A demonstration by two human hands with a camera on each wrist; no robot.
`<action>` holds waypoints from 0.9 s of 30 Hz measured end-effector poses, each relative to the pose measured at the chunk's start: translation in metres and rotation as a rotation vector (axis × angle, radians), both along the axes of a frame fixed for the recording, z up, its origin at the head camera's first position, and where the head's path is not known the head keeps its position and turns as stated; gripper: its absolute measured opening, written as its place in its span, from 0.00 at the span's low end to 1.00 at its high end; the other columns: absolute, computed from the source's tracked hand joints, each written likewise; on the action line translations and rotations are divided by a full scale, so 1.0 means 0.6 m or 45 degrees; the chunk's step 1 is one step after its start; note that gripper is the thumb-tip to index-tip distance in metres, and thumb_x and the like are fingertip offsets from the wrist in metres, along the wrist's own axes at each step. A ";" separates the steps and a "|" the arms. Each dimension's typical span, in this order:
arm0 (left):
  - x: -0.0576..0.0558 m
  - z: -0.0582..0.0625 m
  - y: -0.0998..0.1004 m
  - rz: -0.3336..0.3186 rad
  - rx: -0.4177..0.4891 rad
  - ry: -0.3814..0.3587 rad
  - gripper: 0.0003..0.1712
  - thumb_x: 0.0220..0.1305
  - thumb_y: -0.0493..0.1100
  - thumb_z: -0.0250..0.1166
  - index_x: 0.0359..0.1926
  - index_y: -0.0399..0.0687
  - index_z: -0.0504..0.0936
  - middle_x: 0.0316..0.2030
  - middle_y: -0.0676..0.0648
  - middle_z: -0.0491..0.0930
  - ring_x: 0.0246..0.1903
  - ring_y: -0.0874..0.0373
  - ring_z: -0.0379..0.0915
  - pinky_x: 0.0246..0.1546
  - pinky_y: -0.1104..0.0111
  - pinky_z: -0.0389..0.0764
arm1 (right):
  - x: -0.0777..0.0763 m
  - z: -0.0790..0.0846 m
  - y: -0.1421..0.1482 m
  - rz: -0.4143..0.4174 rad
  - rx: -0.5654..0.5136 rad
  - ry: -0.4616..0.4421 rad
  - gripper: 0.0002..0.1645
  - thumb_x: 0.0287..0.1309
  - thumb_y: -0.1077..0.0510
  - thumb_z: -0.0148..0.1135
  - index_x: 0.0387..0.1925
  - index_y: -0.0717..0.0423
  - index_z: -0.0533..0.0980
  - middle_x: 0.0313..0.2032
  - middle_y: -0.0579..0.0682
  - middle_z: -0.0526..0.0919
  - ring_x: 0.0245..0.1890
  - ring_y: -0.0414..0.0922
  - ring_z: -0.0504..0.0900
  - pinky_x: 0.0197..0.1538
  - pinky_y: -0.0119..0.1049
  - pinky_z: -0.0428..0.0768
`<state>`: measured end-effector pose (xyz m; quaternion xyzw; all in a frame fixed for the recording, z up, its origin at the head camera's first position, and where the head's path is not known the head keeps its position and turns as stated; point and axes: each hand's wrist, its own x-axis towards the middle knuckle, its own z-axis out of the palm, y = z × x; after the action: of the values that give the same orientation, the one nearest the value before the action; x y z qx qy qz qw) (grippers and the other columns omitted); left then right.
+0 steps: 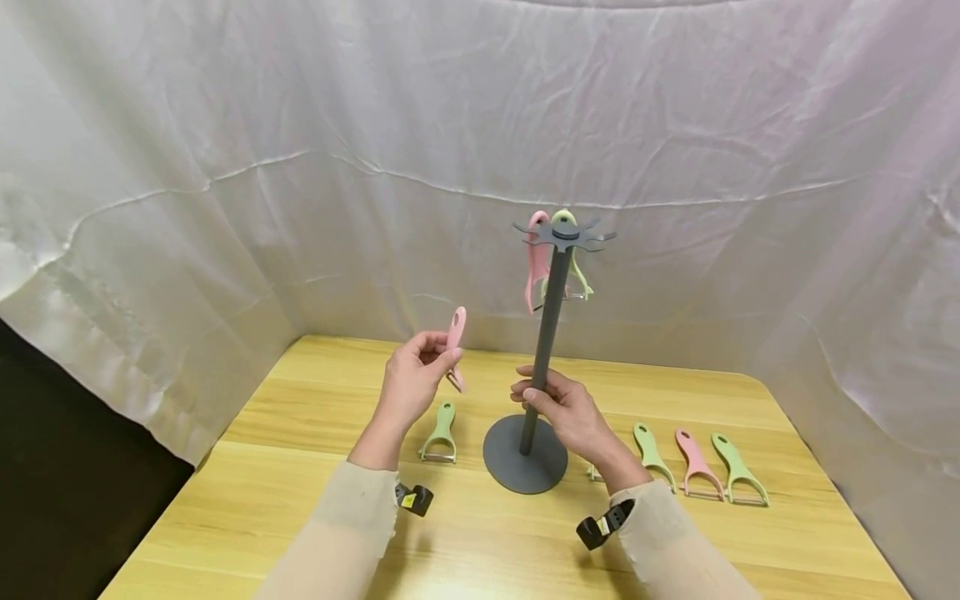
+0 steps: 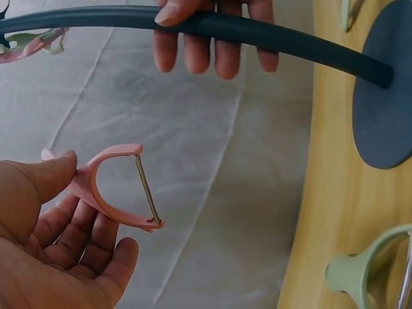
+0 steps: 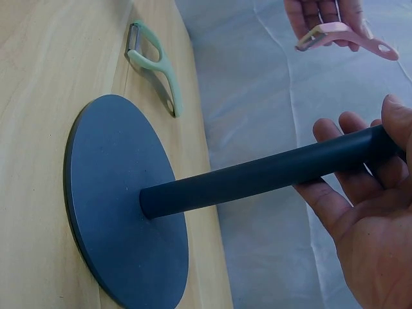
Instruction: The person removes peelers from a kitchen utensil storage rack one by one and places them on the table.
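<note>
Held upright by its handle, a pink peeler (image 1: 456, 327) is pinched between the thumb and fingers of my left hand (image 1: 411, 375). In the left wrist view its forked head and metal blade (image 2: 147, 190) face away from the palm. My right hand (image 1: 573, 417) grips the pole of a dark grey stand (image 1: 550, 321), thumb on one side and fingers on the other. The stand's round base (image 1: 510, 462) is on the table. From the hooks on top hang a pink peeler (image 1: 537, 258) and a green peeler (image 1: 564, 217), partly behind the pole.
On the wooden table (image 1: 300, 500), a green peeler (image 1: 444, 421) lies left of the base. To the right lie a green peeler (image 1: 649, 450), a pink peeler (image 1: 696, 458) and another green peeler (image 1: 735, 462). My right wrist partly hides one more. A pale curtain (image 1: 420, 125) surrounds the table.
</note>
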<state>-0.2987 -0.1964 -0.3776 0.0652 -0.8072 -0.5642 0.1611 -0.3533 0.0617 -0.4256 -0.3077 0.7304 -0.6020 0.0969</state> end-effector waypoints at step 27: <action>0.000 -0.056 -0.044 0.151 -0.264 -0.211 0.18 0.69 0.51 0.73 0.53 0.47 0.86 0.44 0.47 0.86 0.44 0.52 0.81 0.44 0.62 0.78 | -0.002 -0.001 0.001 0.004 0.009 0.002 0.23 0.79 0.58 0.57 0.70 0.59 0.74 0.56 0.64 0.86 0.58 0.59 0.87 0.61 0.47 0.85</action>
<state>-0.2984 -0.2229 -0.4109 0.1421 -0.8663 -0.4600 0.1329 -0.3543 0.0623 -0.4261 -0.3089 0.7322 -0.5990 0.0983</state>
